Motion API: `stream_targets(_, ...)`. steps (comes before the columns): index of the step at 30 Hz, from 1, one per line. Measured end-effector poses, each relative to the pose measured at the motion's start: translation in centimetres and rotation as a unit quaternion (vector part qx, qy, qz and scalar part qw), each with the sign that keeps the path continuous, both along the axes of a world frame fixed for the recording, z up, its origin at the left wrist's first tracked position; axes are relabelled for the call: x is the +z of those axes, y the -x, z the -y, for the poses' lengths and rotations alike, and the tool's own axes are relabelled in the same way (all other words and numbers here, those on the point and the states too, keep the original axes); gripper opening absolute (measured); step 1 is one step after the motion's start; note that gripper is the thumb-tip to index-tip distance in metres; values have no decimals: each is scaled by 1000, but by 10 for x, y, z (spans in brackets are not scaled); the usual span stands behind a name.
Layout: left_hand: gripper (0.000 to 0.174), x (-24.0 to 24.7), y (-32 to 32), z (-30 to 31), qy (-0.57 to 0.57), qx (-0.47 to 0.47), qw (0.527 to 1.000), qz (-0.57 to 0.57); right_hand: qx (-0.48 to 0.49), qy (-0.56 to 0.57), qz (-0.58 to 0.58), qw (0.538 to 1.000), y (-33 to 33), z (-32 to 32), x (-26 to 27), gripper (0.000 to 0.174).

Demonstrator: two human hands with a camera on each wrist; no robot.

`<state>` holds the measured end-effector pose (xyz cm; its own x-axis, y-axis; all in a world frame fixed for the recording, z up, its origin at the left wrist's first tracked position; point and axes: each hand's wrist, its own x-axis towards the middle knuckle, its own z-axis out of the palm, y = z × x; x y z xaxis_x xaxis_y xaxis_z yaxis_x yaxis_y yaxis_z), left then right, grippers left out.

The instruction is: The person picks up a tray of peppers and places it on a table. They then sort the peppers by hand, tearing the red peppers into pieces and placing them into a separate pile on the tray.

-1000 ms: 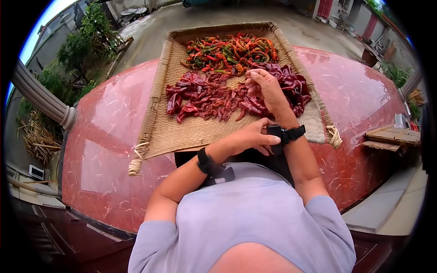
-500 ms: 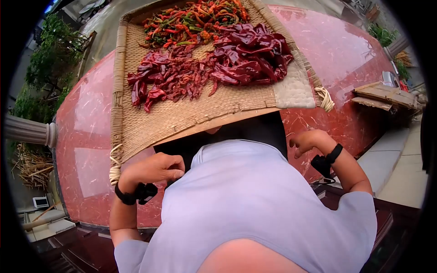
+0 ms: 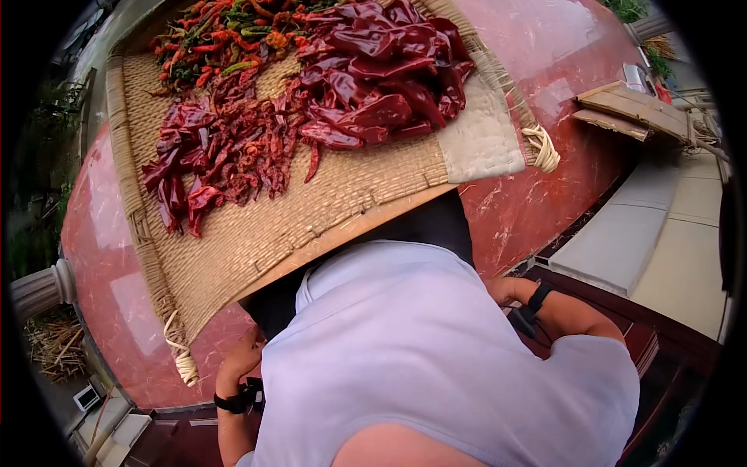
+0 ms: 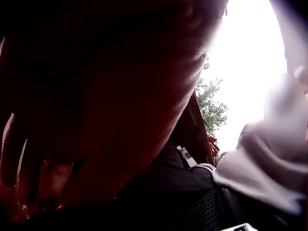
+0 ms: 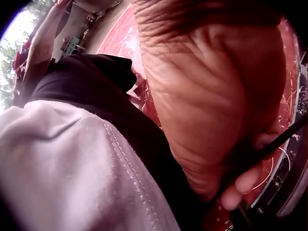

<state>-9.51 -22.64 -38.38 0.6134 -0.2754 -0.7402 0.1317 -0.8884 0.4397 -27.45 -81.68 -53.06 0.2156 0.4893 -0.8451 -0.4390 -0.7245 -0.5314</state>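
Note:
A woven tray [image 3: 350, 187] fills the upper part of the head view, in front of the person. On it lie glossy dark red peppers [image 3: 381, 74], wrinkled dried red chilies [image 3: 257, 148] and a heap of small red, orange and green chilies [image 3: 218, 43]. Down by the left side of the body, the left hand [image 3: 243, 354] hangs below the tray's near corner; its fingers look fairly straight in the dark left wrist view. At the right hip, the right hand [image 3: 503, 289] is partly behind the shirt. Its fingertips [image 5: 248, 180] curl loosely near a thin black cord [image 5: 284, 137].
A pale patch [image 3: 482, 148] covers the tray's right corner, beside a tied corner end [image 3: 542, 148]. Shiny red flooring [image 3: 513, 210] surrounds it. To the right stand wooden boards [image 3: 638, 113] and a pale stone ledge [image 3: 622, 226]; a column [image 3: 43, 288] stands left.
Both hands have parted from the right wrist, where the left one touched the strap, and dropped to the body's sides. The head view has tilted down and turned, bringing the tray closer.

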Motion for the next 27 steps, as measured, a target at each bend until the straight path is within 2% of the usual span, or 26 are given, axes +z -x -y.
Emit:
stream_targets(1, 33, -12, 11, -2, -11, 34, 998, 47, -12, 61, 25, 998, -22, -13, 35, 38)
stream_targets(4, 46, -42, 12, -24, -74, 91, 969, -218, -22, 44, 35, 998, -8, -18, 59, 36)
stream_targets(6, 41, -99, 40, -62, -36, 112, 955, -272, -25, 4, -2, 1000, 3, -10, 78, 35)
stream_targets(7, 39, -119, 56, -76, 30, 142, 954, -262, -25, -13, -28, 999, 7, -4, 85, 34)
stream_targets(9, 38, -140, 79, -88, 22, 124, 963, -238, -19, -47, -93, 994, 0, 12, 100, 33)
stream_targets(11, 39, -65, 28, -32, -58, 51, 957, -279, -5, -81, -170, 982, -19, 31, 110, 32)
stream_targets(13, 42, -51, 10, -24, -51, -24, 948, -314, 21, -123, -249, 960, -49, 51, 115, 31)
stream_targets(16, 38, -34, -4, -8, -24, 32, 932, -361, 72, -189, -332, 921, -104, 71, 131, 30)
stream_targets(19, 37, -25, -11, -4, -20, 121, 903, -413, 125, -241, -332, 904, -175, 60, 173, 29)
stream_targets(20, 36, -24, -14, -3, -23, 143, 894, -423, 102, -188, -323, 922, -196, 47, 191, 27)
stream_targets(23, 30, -21, -14, 6, -26, 204, 885, -417, 167, -126, -180, 961, -223, 16, 206, 27)
stream_targets(24, 30, -15, -15, 7, -14, 189, 897, -399, 98, -132, -217, 962, -219, 10, 202, 26)
stream_targets(26, 32, -46, 9, -28, 45, -15, 957, -286, 159, -107, -151, 970, -228, -2, 203, 25)
stream_targets(27, 34, -62, 21, -46, 63, -107, 970, -207, 187, -94, -117, 971, -242, -9, 208, 24)
